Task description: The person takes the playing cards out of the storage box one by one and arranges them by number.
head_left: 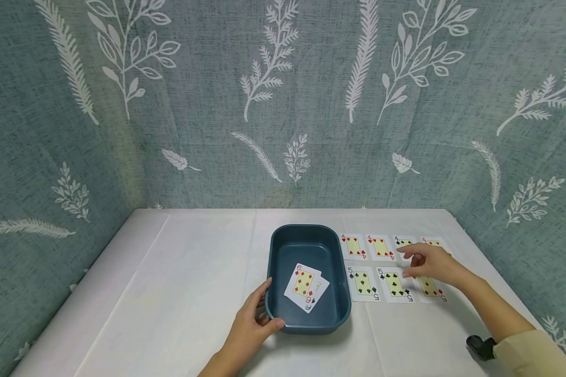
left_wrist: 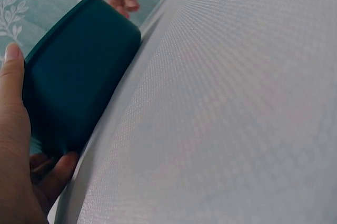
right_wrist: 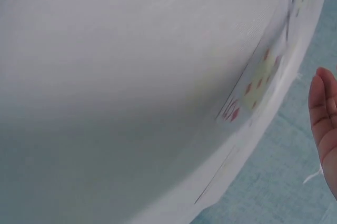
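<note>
One table (head_left: pixel 179 293), draped in white cloth, is backed by a teal leaf-print curtain (head_left: pixel 217 104). A dark teal tray (head_left: pixel 339 314) is set near the table's middle, toward the near edge. Its near-left corner is gripped by the left hand (head_left: pixel 250 324): thumb is laid over the rim, fingers are curled against the outer wall and under the base, as confirmed in the left wrist view (left_wrist: pixel 16 145). Two cards are stacked inside the tray, a six of diamonds (head_left: pixel 303 283) on top, the lower one mostly covered.

Two rows of cards are laid just right of the tray: fours in the far row (head_left: pixel 354 246), fives in the near row. The right hand (head_left: pixel 429 264) is held over these rows, fingers loosely bent and pointed left. Fingertips are seen near the five of clubs (head_left: pixel 394 284) and the far-row card behind it; contact cannot be told. The five of diamonds (head_left: pixel 429 287) is partly covered by the hand. Nothing is seen pinched.
</note>
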`<action>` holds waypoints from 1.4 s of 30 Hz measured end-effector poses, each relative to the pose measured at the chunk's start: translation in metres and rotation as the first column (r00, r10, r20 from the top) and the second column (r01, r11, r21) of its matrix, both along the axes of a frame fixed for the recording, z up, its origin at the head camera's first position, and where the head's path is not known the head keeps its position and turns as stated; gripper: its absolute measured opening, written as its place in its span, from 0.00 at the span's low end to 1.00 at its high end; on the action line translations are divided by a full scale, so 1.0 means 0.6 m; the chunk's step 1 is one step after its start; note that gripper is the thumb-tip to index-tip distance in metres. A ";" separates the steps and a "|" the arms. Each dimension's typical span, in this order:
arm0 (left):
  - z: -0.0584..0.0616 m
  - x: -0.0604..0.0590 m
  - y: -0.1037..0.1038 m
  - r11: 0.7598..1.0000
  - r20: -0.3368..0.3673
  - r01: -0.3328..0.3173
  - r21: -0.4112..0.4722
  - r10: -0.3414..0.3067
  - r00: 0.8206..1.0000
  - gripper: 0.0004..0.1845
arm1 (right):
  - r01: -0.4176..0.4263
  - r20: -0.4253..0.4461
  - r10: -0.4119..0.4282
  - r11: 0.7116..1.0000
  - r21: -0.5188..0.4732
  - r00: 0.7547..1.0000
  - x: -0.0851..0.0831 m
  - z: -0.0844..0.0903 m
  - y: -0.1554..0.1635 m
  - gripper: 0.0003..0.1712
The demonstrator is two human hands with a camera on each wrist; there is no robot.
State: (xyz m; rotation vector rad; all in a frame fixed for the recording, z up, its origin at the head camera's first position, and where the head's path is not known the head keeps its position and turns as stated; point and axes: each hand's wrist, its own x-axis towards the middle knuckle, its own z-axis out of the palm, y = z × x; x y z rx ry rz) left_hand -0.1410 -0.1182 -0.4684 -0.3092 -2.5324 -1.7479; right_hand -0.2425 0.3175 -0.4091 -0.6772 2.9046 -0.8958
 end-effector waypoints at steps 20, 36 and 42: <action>0.001 -0.002 0.002 1.000 0.002 0.017 -0.006 -0.017 1.000 0.43 | -0.114 -0.069 0.107 0.988 -0.108 0.992 -0.007 0.016 -0.071 0.33; 0.001 0.001 0.000 1.000 0.007 0.001 -0.031 -0.001 1.000 0.42 | -0.236 -0.084 0.227 0.965 -0.119 0.970 -0.016 0.047 -0.143 0.34; 0.001 0.000 0.000 0.999 0.007 0.011 -0.046 -0.011 1.000 0.42 | -0.327 -0.140 0.311 0.938 -0.112 0.940 -0.016 0.048 -0.167 0.35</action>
